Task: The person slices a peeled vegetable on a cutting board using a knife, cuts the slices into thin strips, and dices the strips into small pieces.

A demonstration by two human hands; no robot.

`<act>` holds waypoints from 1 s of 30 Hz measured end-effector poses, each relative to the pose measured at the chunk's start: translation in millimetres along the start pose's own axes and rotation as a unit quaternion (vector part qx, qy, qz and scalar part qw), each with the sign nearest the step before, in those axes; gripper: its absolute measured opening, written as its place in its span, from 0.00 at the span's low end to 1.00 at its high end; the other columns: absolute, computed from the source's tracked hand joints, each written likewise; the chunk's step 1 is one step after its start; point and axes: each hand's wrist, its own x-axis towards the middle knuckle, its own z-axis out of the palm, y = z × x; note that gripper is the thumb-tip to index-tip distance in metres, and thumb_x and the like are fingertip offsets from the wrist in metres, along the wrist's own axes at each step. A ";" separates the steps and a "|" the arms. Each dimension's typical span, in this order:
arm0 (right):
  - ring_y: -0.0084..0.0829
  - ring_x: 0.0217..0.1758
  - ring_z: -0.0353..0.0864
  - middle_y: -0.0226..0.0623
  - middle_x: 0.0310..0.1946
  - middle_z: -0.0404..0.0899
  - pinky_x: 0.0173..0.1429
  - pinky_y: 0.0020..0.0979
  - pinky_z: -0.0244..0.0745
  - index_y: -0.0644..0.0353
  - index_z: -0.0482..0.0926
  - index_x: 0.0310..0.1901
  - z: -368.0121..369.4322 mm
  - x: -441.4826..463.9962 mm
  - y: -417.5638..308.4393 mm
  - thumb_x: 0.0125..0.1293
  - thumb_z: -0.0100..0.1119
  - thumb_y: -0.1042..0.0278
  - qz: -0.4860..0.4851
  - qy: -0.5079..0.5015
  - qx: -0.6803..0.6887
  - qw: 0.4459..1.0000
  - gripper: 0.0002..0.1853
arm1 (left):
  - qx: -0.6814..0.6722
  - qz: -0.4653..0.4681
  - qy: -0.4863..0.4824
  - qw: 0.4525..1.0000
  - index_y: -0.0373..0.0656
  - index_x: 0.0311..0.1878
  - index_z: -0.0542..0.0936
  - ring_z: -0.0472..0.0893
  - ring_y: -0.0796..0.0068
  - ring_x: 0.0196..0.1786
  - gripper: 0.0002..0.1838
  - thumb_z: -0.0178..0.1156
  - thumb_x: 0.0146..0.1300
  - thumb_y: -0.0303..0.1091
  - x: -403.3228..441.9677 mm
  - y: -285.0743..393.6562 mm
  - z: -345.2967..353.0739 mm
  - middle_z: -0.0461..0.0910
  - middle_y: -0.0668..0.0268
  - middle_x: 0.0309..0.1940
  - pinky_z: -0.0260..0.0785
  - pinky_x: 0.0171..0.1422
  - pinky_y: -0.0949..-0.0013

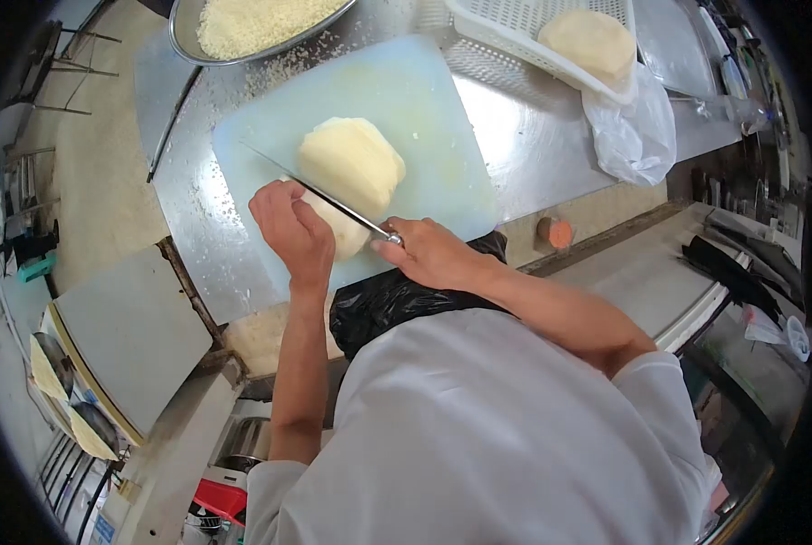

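Note:
On a pale blue-green cutting board (442, 127) lies a large cream-coloured block (351, 163), with a second pale piece (344, 231) beside it, nearer my body. A long knife (338, 204) lies slantwise between the two. Its handle is in my right hand (428, 254), with the fingers closed round it. My left hand (295, 232) rests at the left end of the nearer piece, close to the blade, its fingers bent; part of that piece is hidden behind it.
A metal bowl (182, 36) of pale shreds stands at the top left, with crumbs scattered near it. At the top right a white perforated basket (492, 27) holds a round pale block (589, 44), beside a plastic bag (631, 136). The metal table (215, 227) ends at my waist.

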 end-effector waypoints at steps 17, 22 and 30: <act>0.62 0.41 0.87 0.58 0.34 0.86 0.48 0.57 0.79 0.66 0.78 0.58 13.3 -25.6 14.8 0.83 0.51 0.46 -0.051 0.046 -0.020 0.997 0.26 | 0.024 -0.039 0.032 0.998 0.34 0.42 0.75 0.69 0.50 0.51 0.10 0.47 0.60 0.19 -15.0 15.3 -2.3 0.73 0.54 0.43 0.62 0.59 0.50; 0.65 0.47 0.86 0.62 0.39 0.86 0.54 0.59 0.79 0.65 0.79 0.57 8.0 -26.5 7.3 0.82 0.52 0.45 -0.022 0.031 -0.027 0.999 0.26 | 0.027 -0.030 0.029 0.999 0.34 0.44 0.76 0.70 0.50 0.51 0.11 0.48 0.61 0.21 -17.4 5.7 0.6 0.74 0.53 0.44 0.63 0.59 0.50; 0.56 0.40 0.86 0.60 0.35 0.84 0.49 0.45 0.79 0.71 0.81 0.59 -18.3 -78.6 -14.0 0.80 0.58 0.54 -0.024 0.068 0.035 0.997 0.24 | 0.029 -0.004 0.036 0.999 0.34 0.43 0.77 0.71 0.48 0.50 0.12 0.48 0.58 0.20 -13.8 5.9 -1.2 0.75 0.52 0.41 0.62 0.60 0.49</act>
